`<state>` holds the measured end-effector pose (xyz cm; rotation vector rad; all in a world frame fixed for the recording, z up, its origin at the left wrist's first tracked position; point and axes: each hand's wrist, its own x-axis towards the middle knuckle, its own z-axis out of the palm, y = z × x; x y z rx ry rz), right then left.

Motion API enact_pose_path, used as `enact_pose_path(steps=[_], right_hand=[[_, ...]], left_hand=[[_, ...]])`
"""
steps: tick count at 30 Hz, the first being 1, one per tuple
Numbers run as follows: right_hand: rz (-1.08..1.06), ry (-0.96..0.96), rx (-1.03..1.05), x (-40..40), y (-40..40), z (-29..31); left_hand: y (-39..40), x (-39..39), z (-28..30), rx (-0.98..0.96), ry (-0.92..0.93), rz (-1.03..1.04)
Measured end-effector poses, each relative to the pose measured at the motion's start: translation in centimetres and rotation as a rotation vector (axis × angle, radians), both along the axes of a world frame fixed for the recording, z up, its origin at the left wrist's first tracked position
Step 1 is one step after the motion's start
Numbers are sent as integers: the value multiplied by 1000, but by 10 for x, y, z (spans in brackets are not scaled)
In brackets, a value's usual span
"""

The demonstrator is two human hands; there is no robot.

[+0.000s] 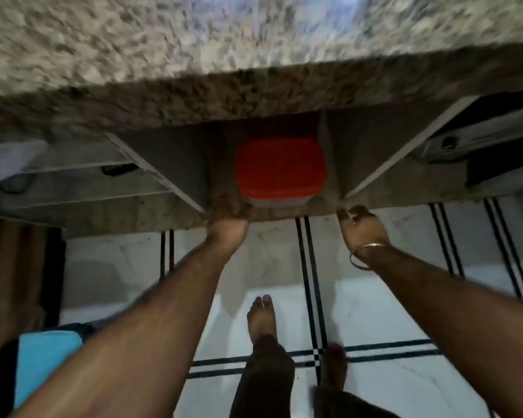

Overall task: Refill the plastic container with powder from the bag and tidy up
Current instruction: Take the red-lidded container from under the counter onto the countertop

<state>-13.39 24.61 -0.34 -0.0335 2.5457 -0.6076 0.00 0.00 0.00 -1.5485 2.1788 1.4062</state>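
A speckled granite counter [194,40] fills the top. Below its front edge an open cabinet shelf [284,211] carries the red-lidded plastic container [280,168], near the shelf's front edge. The left hand [228,224] touches the shelf edge beside the container; its grip is unclear. The right hand [363,227], fingers loosely curled, holds nothing.

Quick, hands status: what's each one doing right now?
Left hand: at the red-lidded container under the counter; grip cannot be told.
Right hand: empty, fingers loosely curled, holding nothing.
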Motion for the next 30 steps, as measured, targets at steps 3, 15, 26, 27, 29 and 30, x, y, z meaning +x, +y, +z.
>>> enact_pose_path(steps=[3,15,26,27,29,30], right_hand=[[-77,4,-145,-40,-35,-69],[-225,-541,-602,-160,-93,-197],[-510,-217,-524,-13,-4,31],[-500,-205,-462,0,8,62],[-446,-201,-401,22,31,126],[-396,-200,-374,30,41,157]], left_hand=[[-28,-38,-79,59,27,-24],[-98,-136,-207,303,62,8],[5,16,38,346,145,160],[15,33,74,334,124,149],[34,62,145,303,89,115],[42,76,179,281,75,98]])
